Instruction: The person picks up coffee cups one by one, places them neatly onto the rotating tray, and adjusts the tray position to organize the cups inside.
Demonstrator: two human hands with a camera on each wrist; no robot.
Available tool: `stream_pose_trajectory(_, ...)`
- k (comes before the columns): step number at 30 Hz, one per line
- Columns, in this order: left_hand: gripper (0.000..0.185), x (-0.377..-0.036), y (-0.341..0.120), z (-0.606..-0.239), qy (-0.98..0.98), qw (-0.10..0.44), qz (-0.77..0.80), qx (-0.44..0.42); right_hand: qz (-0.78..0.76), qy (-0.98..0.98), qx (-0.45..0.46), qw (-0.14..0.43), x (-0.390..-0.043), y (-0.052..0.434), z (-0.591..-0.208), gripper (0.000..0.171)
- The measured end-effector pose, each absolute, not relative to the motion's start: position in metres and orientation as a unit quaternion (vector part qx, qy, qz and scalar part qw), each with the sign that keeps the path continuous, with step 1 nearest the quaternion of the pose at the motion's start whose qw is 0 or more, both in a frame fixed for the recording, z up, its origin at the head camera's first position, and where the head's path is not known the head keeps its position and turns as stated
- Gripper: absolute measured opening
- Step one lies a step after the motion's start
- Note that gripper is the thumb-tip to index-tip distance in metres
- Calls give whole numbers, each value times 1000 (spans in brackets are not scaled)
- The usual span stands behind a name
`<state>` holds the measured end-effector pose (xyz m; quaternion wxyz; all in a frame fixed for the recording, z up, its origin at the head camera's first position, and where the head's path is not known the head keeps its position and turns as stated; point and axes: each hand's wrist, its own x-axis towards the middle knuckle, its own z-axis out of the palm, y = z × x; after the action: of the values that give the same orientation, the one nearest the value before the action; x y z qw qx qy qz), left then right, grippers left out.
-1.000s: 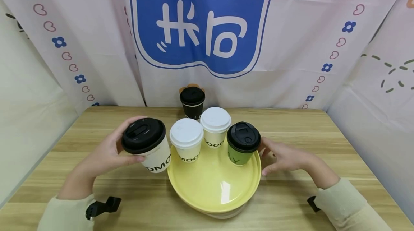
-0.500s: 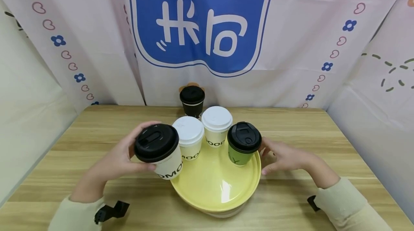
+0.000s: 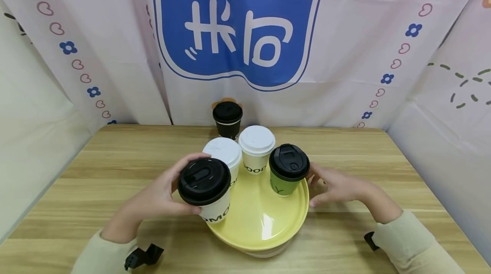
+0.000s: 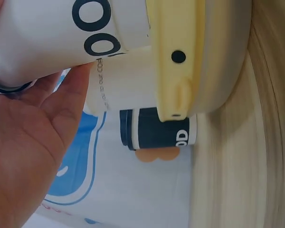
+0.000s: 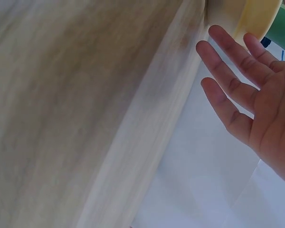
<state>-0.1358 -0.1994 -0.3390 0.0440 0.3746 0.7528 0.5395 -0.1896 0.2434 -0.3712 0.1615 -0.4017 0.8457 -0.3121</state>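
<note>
Five lidded cups, left hand (image 3: 161, 197) fingers curled round one black-lidded white cup (image 3: 207, 188), three on one yellow plate (image 3: 264, 227), right hand (image 3: 337, 186) fingers spread beside plate rim, one black cup (image 3: 227, 119) behind.

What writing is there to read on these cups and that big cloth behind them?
"OMO": partial letters on the white cup with the black lid that the left hand holds.
"OOD": partial, on the rear white cup.
"OOD": on the black cup.
Large white characters on the blue banner, cut off at the top.
Fine vertical print on a white cup: too small to read.
</note>
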Motion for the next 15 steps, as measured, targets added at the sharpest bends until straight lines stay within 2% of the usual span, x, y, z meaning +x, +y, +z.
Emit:
stream_pose_trajectory(4,101,-136,-193,-339,748,42,538,386,-311,847,-399,164,-190,243,-370,83)
stream_pose_trajectory(15,97,-136,-177,-347,750,83,536,379,-308,851,-391,170,-189,242,-368,86)
